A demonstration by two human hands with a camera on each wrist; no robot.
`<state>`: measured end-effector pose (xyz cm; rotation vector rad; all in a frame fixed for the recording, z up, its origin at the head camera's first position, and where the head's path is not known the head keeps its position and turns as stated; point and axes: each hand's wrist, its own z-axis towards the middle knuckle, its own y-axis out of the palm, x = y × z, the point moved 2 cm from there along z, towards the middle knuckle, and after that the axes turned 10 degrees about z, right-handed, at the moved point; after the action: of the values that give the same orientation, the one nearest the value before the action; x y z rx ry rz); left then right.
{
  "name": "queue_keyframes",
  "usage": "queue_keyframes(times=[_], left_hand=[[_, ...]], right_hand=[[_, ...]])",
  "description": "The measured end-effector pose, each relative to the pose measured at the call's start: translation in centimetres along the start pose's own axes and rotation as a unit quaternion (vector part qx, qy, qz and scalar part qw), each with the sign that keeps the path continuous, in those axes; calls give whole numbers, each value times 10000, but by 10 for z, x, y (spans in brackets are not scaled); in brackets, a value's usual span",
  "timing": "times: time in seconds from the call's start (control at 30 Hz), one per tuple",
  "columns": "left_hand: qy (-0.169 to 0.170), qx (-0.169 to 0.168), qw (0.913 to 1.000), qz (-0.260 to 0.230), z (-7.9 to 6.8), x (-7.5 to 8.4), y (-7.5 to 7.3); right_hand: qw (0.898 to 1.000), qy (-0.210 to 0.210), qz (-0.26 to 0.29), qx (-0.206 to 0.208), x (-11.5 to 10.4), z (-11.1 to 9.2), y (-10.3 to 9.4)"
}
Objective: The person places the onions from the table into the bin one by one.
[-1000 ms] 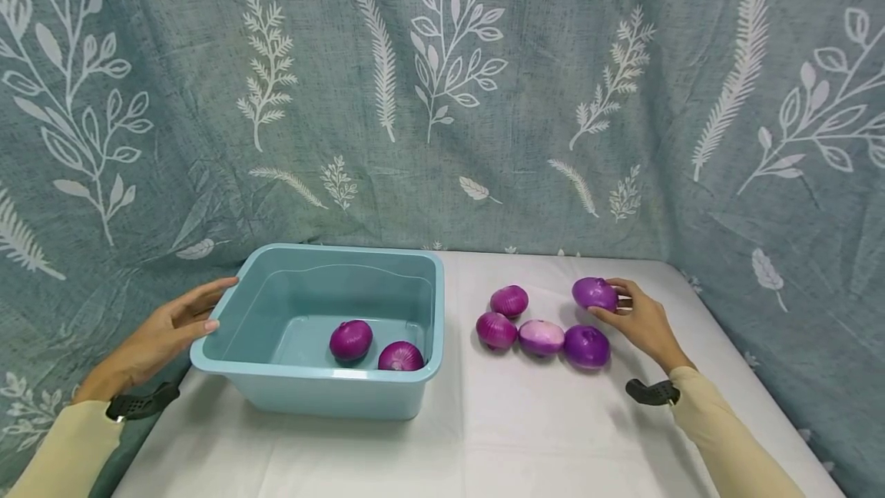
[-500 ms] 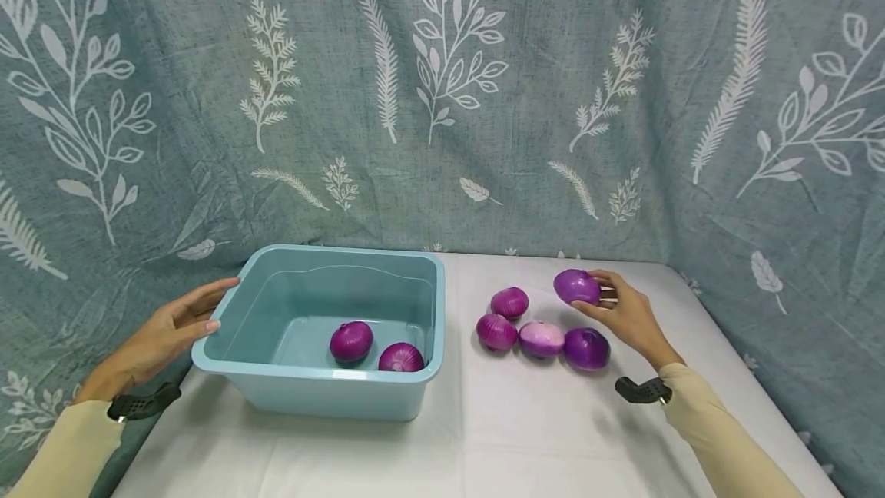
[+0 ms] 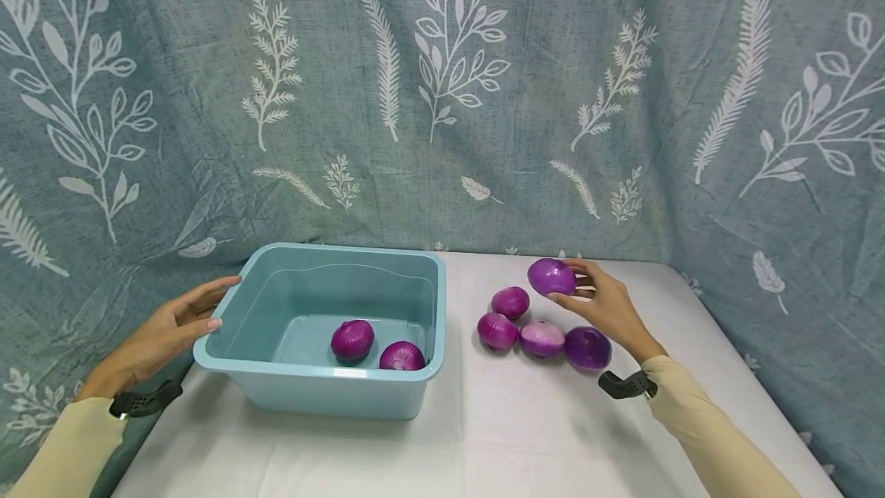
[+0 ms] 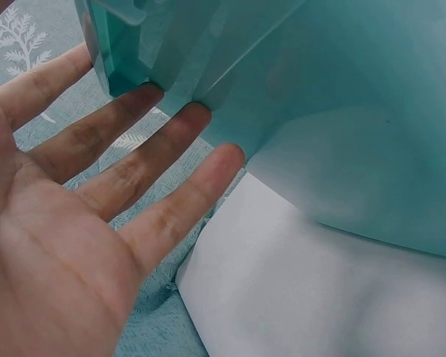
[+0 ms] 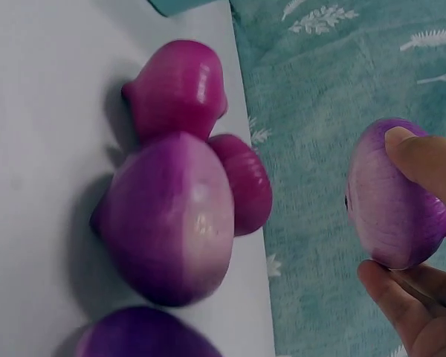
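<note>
Table [image 3: 525, 436]: topped w/ white cover.
L hand [image 3: 155, 340]: unclenched, fingers laid straight agst. L side of tub [image 3: 318, 390].
Tub onions [image 3: 353, 340]: 2 held inside, twd. R end.
Table onions [image 3: 542, 338]: 4, grouped R of tub.
R hand [image 3: 604, 310]: held onion [image 3: 549, 277] gripped betw. thumb & fingers, raised off table.
Cloth [image 3: 415, 206]: leaf-print, hung behind.

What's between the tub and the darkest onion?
In the head view: bare white cloth beside the tub, then the front magenta onion, the rear magenta onion behind it, then a pale-topped onion beside the darkest onion.
</note>
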<state>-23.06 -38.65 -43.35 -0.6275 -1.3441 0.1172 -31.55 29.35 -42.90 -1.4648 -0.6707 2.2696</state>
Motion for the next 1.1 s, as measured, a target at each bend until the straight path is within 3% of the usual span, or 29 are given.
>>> queue_keyframes(times=[0.6,0.87,1.1], left_hand=[[64,-50,10000,6,1,1,-1],[118,-60,9999,-53,3,0,-1],[46,-58,10000,-40,0,0,-1]], right_hand=[[9974,-463,493,-265,-50,17,30],[9917,-945,801,-342,-69,24,45],[9905,-1021,831,-384,-83,30,58]])
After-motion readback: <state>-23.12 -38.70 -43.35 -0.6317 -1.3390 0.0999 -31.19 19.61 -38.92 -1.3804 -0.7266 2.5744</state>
